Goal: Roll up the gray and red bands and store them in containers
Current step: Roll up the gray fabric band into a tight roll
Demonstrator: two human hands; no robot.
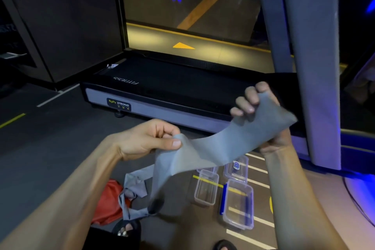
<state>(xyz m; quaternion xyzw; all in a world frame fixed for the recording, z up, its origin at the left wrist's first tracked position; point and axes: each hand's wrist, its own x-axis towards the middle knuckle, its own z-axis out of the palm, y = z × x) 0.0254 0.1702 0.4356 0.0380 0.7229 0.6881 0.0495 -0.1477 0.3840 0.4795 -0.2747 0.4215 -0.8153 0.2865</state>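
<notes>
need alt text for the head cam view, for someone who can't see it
Two bare hands stretch a gray band at chest height: the left hand pinches one part, the right hand grips the end. The rest trails to the floor beside a red band, near clear plastic containers, with a treadmill ahead.

— What is the person wearing on the arms?

— Nothing. Both forearms are bare up to the frame's edge, with no sleeve, watch or band; the left hand (150, 140) and right hand (261, 111) carry no glove or ring that shows.

— And the feet?

— Dark open-toed sandals (one (126, 228) by the bottom edge, the other (224, 245) cropped there).
</notes>
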